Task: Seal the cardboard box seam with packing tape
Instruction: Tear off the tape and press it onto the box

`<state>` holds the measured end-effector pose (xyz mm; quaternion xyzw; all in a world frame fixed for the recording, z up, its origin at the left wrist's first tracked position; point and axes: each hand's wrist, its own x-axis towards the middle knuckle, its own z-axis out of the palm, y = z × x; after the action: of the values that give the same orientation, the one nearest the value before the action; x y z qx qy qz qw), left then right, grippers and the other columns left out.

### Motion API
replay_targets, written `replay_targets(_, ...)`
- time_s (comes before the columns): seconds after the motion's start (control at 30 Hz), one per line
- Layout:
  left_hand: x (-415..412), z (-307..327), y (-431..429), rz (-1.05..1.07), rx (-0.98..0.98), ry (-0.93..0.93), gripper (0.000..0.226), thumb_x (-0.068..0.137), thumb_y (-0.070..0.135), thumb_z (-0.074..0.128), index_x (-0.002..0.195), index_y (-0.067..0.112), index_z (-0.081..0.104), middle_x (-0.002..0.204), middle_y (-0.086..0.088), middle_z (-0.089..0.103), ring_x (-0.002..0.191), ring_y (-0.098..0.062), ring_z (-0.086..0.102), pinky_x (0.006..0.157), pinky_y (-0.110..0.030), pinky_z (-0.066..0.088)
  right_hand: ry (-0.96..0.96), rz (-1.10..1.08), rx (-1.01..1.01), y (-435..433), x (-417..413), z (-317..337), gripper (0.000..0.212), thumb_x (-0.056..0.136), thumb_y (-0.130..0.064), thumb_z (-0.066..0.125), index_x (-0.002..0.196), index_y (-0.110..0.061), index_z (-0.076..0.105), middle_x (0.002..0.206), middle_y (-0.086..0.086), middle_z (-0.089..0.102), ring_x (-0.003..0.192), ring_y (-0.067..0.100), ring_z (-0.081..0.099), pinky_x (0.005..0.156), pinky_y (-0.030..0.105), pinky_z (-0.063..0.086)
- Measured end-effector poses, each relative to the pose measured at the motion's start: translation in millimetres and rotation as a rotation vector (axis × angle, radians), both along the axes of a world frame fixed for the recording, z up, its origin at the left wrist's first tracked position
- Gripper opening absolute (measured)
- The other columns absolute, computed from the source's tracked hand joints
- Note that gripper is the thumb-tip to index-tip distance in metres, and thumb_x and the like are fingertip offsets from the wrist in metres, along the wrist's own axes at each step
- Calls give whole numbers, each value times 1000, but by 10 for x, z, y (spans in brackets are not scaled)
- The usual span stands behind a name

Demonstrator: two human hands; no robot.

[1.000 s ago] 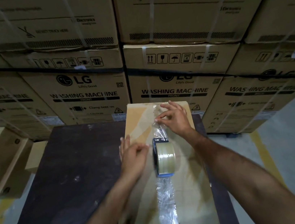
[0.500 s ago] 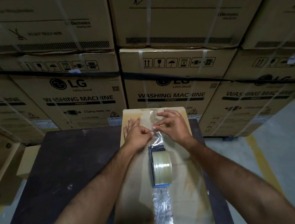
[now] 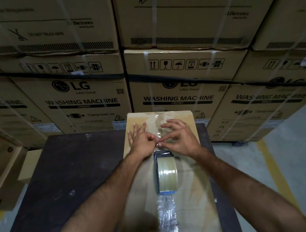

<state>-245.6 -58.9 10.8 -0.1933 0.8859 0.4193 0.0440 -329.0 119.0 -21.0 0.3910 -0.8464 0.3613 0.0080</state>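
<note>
Pinching the clear tape (image 3: 159, 134) between thumb and forefinger, my left hand (image 3: 142, 142) has come up from beside the roll (image 3: 165, 175) to meet my right hand (image 3: 180, 137), which grips the same strip at the fingertips. Both hands sit at 12 o'clock of the roll, which stands on edge, unheld, on the box (image 3: 196, 208). Tape already covers the seam toward 6 o'clock. Judgement: the strip is about to be torn.

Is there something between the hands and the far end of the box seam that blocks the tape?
Nothing visible blocks it. Both hands, left hand and right hand, pinch the tape just beyond the tape roll; the cardboard box top ahead lies bare.
</note>
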Motion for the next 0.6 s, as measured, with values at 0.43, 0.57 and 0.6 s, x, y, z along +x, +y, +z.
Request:
replay_targets(0.43,58,-134,5,66,14,80,11,99,33,73,94,26,81,177,0,26,167,-20,-2,133,-45,-12,56,-48,57,-32,-9,95,24,83,-57,79,97,-38,84,137,-9,69,143,18,46,113,57,37)
replay_targets(0.57,94,-144,-16,69,-3,140,8,99,30,73,97,27,80,176,0,29,167,-20,0,132,-44,-12,163,-26,111,-26,-36,110,34,84,-67,72,103,-41,83,146,-5,64,151,23,38,121,60,26)
replay_targets(0.6,104,-145,-19,66,-6,150,9,99,31,73,97,27,81,176,1,30,167,-20,0,132,-43,-12,183,-14,119,-23,-36,124,34,84,-68,71,99,-41,83,148,-4,62,154,24,35,123,61,22)
